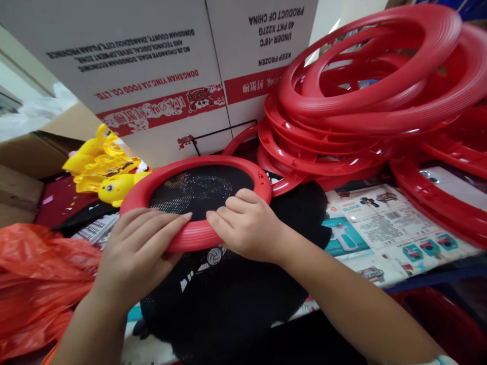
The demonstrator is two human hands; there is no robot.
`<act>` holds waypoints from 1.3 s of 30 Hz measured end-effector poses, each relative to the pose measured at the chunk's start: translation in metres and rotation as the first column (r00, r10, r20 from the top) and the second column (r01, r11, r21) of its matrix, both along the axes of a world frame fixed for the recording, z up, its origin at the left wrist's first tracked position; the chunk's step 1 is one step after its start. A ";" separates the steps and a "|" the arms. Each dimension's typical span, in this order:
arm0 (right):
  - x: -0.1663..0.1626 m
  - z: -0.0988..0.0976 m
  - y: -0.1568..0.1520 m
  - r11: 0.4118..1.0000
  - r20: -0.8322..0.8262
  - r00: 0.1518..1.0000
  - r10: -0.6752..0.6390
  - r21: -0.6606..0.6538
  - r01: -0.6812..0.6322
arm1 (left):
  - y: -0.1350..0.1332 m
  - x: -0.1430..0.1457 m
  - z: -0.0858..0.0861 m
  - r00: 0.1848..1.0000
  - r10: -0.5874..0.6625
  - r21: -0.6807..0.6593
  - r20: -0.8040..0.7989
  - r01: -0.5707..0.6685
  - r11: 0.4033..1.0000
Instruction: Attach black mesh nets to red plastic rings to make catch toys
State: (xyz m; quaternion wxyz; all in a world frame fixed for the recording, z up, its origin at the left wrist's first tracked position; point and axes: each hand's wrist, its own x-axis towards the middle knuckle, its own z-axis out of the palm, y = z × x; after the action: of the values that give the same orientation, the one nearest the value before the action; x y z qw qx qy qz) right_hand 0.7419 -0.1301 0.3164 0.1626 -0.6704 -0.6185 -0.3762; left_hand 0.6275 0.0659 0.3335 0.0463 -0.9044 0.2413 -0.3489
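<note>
Both hands are on a red plastic ring with black mesh fabric showing through its middle. My left hand is closed around the near left part of the rim, fingers on top and thumb underneath. My right hand grips the near right part, its fingers curled over the rim. Small holes show on the ring's far right side. Below the ring lies more black cloth, with a white ball print near the rim; whether it is joined to the mesh I cannot tell.
A pile of red rings stands at the right, on printed cardboard. Behind is a large white carton with upside-down print. Yellow plastic toy parts lie at the left, above an orange plastic bag.
</note>
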 end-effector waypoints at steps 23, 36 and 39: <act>0.040 -0.012 -0.005 0.998 -0.084 0.996 -0.029 -0.065 0.023 | -0.005 -0.002 -0.004 0.997 0.052 0.006 -0.065 -0.052 0.999; 0.068 -0.014 -0.018 0.997 -0.158 0.985 -0.073 0.011 0.076 | 0.014 -0.011 0.011 0.998 -0.049 -0.074 -0.040 0.046 0.996; 0.064 -0.011 -0.018 0.997 -0.151 0.986 -0.069 0.034 0.075 | 0.011 -0.010 0.012 0.999 -0.048 -0.053 0.011 0.048 0.997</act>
State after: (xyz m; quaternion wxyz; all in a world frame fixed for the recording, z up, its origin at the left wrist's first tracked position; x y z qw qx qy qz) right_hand 0.8055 -0.1483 0.3054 0.2085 -0.7153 -0.5723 -0.3426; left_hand 0.6177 0.0770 0.3456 0.0150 -0.8975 0.2534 -0.3606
